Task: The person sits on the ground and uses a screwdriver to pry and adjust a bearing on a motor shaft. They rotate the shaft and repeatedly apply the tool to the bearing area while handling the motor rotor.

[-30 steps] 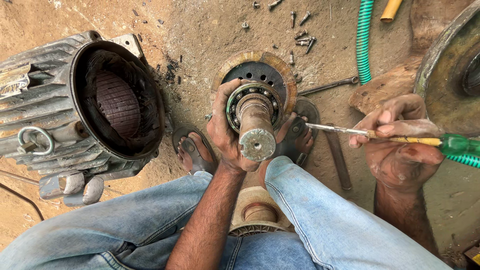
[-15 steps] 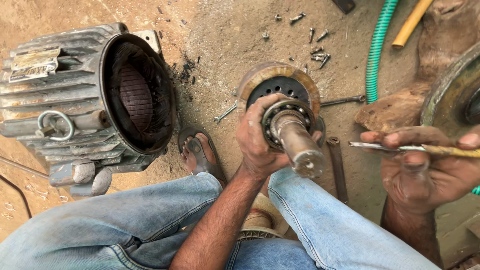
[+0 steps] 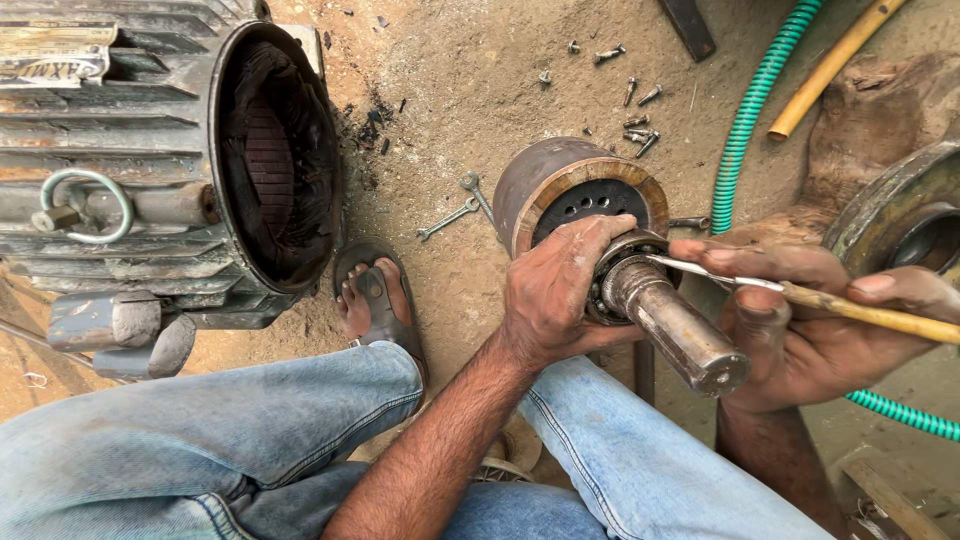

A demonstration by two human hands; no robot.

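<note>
The left grip (image 3: 560,290) clasps the bearing (image 3: 612,280) on the rotor (image 3: 575,195); the right grip (image 3: 800,320), clenched on the screwdriver (image 3: 850,308), should pry gently beside the shaft (image 3: 675,330).

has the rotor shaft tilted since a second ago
Yes. The rotor shaft pointed almost straight at the camera earlier; now it leans toward the right hand, its free end farther from the stator housing on the ground.

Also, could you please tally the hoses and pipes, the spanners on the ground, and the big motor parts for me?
Green corrugated hose: 1
Yellow pipe: 1
Spanners on the ground beside the rotor: 2
Motor housing: 1
Rotor with shaft, gripped by the left hand: 1
Total: 6
</note>
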